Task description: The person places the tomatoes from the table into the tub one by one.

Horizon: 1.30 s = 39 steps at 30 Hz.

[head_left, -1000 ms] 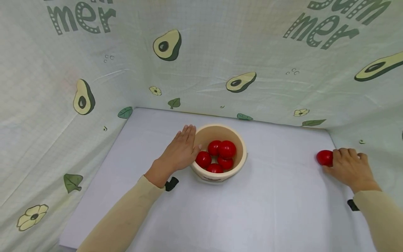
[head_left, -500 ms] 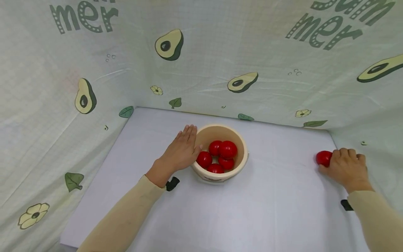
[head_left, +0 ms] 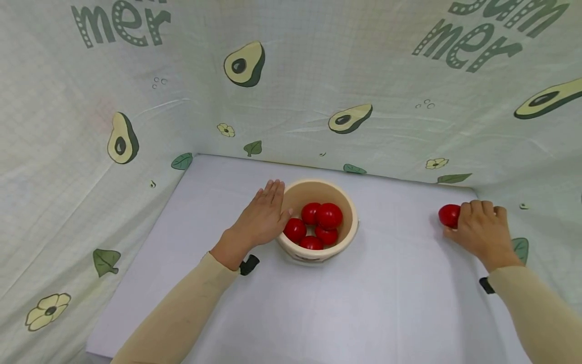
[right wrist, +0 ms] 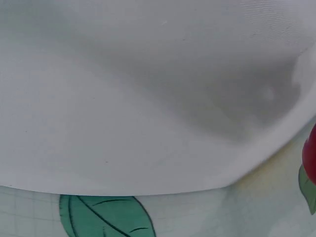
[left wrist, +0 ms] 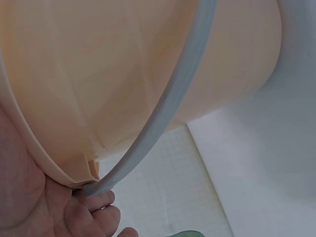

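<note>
My right hand (head_left: 483, 228) grips a glossy red ball (head_left: 449, 216) near the right side of the white table. In the right wrist view only an edge of that red ball (right wrist: 310, 155) shows, and the hand itself is out of sight. A cream bucket (head_left: 347, 237) stands upright at mid-table, with several similar red balls (head_left: 328, 216) lying inside. My left hand (head_left: 260, 215) rests on the bucket's left rim, fingers straight. The left wrist view shows the bucket's side wall (left wrist: 123, 74), its pale curved handle (left wrist: 170, 98) and fingers (left wrist: 106, 219) beside the handle's end.
A pale cloth (head_left: 291, 76) printed with avocados and leaves hangs behind the table and along both sides. The table's surface (head_left: 400, 288) extends from the bucket toward the right arm. A black strap piece (head_left: 249, 265) sits under the left wrist.
My right hand has moved left and slightly away from me with the red ball in its grip. The left hand stays at the bucket's rim.
</note>
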{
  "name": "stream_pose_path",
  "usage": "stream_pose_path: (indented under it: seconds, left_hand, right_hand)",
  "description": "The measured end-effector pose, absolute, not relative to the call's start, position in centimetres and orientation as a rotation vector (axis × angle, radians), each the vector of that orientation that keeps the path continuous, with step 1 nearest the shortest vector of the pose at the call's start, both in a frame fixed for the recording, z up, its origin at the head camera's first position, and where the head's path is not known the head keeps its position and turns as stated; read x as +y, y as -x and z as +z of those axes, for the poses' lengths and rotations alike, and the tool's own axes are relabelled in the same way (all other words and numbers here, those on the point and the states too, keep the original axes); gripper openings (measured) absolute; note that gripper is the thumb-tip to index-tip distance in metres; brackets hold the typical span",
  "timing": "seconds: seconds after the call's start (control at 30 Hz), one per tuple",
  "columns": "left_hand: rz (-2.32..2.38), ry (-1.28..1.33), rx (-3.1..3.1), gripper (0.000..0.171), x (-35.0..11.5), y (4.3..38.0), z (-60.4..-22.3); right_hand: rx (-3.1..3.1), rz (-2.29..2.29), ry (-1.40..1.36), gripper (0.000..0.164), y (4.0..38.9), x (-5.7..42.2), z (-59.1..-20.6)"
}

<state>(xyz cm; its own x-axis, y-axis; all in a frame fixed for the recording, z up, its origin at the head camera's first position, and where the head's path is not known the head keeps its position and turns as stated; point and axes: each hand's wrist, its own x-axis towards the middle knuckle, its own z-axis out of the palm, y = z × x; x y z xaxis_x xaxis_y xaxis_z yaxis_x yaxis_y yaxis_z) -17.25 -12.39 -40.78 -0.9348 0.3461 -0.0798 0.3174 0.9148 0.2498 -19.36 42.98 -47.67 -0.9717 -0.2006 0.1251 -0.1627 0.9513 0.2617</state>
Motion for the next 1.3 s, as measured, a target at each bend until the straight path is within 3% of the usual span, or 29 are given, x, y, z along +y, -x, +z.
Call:
stream_pose_path:
  seconds: [0.17, 0.63, 1.3]
  left_hand:
    - [0.344, -0.519, 2.947, 0.077, -12.3, 17.3, -40.8]
    - [0.299, -0.539, 2.956, 0.077, -12.4, 17.2, -40.5]
    - [0.314, -0.551, 2.956, 0.076, -12.5, 17.2, -40.6]
  right_hand:
    - [-2.917, -0.391, -0.333, 0.086, 19.6, 41.2, -47.1]
    - [-2.618, -0.186, -0.54, 0.077, 20.6, 34.2, -44.4]
    - [-2.299, 0.181, -0.789, 0.068, 19.2, 19.3, -38.8]
